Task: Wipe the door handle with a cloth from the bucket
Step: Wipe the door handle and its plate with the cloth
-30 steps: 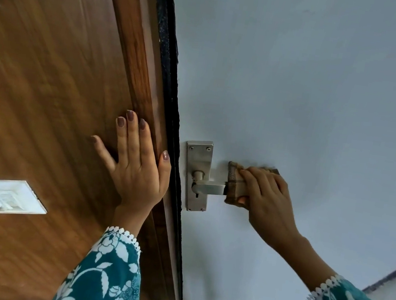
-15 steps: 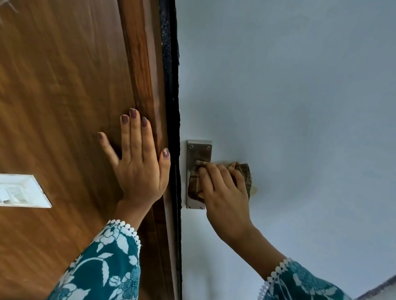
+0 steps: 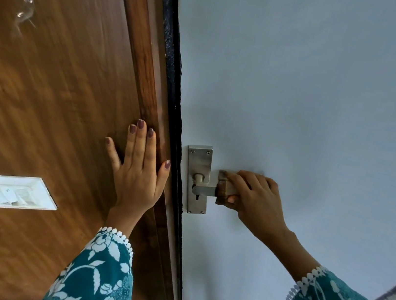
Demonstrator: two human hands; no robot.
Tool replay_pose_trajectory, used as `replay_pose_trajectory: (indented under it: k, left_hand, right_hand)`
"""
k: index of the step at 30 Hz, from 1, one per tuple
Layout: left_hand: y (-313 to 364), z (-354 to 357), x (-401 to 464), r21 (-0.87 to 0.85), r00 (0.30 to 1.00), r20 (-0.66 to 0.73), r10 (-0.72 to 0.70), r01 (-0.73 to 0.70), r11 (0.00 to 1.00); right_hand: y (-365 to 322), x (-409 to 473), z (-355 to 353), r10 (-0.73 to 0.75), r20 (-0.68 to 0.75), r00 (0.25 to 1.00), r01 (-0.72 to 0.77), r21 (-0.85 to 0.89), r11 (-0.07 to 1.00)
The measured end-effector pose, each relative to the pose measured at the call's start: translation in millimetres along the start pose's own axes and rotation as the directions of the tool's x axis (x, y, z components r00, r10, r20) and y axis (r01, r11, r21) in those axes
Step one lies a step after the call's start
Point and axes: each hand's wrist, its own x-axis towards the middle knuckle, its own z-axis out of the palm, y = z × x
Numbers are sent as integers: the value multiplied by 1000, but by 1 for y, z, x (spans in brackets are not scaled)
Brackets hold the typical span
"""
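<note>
A metal lever door handle [image 3: 203, 190] juts from a steel backplate [image 3: 200, 160] on the pale blue door. My right hand [image 3: 257, 203] is shut on a brown cloth [image 3: 222, 192] wrapped around the outer part of the lever, so that end of the lever is hidden. My left hand [image 3: 138, 169] lies flat with fingers spread on the brown wooden panel [image 3: 45, 101] beside the door edge. No bucket is in view.
A white switch plate [image 3: 7, 190] is set in the wooden panel at lower left. A clear hook [image 3: 25, 8] sits higher up on the panel. A dark seal strip [image 3: 174, 95] runs between panel and door. Floor shows at the bottom right.
My right hand has slid the cloth right along the lever, away from the backplate, which it covered half a second ago. The left hand has stayed flat on the panel.
</note>
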Motion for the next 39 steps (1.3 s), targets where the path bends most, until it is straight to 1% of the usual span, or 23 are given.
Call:
replay_pose_trajectory:
  k: [2, 4, 6, 7, 8, 9, 10, 11, 12, 13, 15, 17, 18, 20, 22, 25, 27, 29, 33, 35, 37, 39]
  left_hand:
    - [-3, 2, -2, 6, 1000, -13, 17, -17, 1000]
    - [-2, 4, -2, 19, 999, -33, 13, -13, 1000]
    - [-1, 6, -2, 26, 999, -46, 8, -7, 1000]
    - [-1, 7, -2, 25, 999, -49, 9, -8, 1000]
    - [-1, 7, -2, 22, 999, -52, 11, -10, 1000]
    - [-1, 7, -3, 17, 999, -53, 13, -12, 1000]
    - [-1, 7, -3, 15, 998, -55, 15, -14, 1000]
    - [-1, 7, -3, 15, 998, -57, 17, -16, 1000]
    - [-1, 7, -3, 17, 998, -59, 19, -18, 1000]
    - [-1, 7, -3, 19, 998, -60, 19, -17, 1000]
    - [0, 7, -2, 18, 998, -61, 16, -15, 1000]
    - [0, 7, -3, 14, 998, -60, 16, -15, 1000]
    - [-1, 7, -4, 12, 998, -62, 17, -16, 1000]
    - [-1, 6, -3, 19, 998, -61, 19, -18, 1000]
    - [-1, 5, -3, 18, 999, -50, 19, -19, 1000]
    - [-1, 6, -3, 22, 998, -58, 21, -20, 1000]
    - [-1, 6, -3, 20, 998, -61, 19, -18, 1000]
    - [-2, 5, -3, 14, 998, -65, 21, -20, 1000]
    - [-1, 6, -3, 14, 998, -64, 14, -13, 1000]
    - [0, 7, -3, 19, 997, -78, 5, -4, 1000]
    - [1, 8, -3, 15, 996, -84, 3, -2, 1000]
    - [1, 9, -4, 10, 996, -90, 5, -4, 1000]
  right_hand:
    - [6, -5, 1, 55, -8, 998, -55, 90, 994]
    - [7, -8, 2, 140, 11, 990, -138, 278, 951]
    - [5, -10, 4, 235, 40, 971, -224, 491, 842]
    - [3, -12, 5, 306, 43, 951, -273, 581, 767]
    - [-1, -14, 8, 394, 59, 917, -325, 685, 652]
    - [-7, -17, 9, 482, 106, 870, -361, 801, 477]
    - [-15, -19, 11, 544, 167, 822, -359, 894, 268]
    - [-25, -21, 12, 585, 224, 780, -321, 945, 67]
    - [-33, -21, 13, 616, 271, 740, -271, 958, -96]
    - [-42, -20, 14, 646, 314, 696, -224, 949, -221]
    - [-55, -17, 18, 688, 401, 604, -155, 907, -393]
    - [-71, -14, 23, 671, 506, 542, -129, 839, -528]
    - [-81, -12, 25, 638, 561, 527, -130, 795, -592]
    - [-106, -6, 29, 547, 644, 535, -134, 704, -697]
    - [-129, 0, 30, 480, 690, 542, -135, 634, -761]
    - [-139, 5, 29, 466, 698, 545, -157, 630, -761]
    - [-129, 1, 27, 474, 691, 547, -194, 655, -730]
    - [-111, -4, 23, 517, 652, 555, -192, 705, -683]
    - [-57, -12, 15, 654, 580, 486, -181, 799, -573]
    - [-37, -17, 15, 669, 550, 500, -205, 826, -525]
    - [-37, -17, 18, 652, 563, 509, -190, 812, -553]
    - [-52, -14, 20, 617, 597, 514, -139, 767, -626]
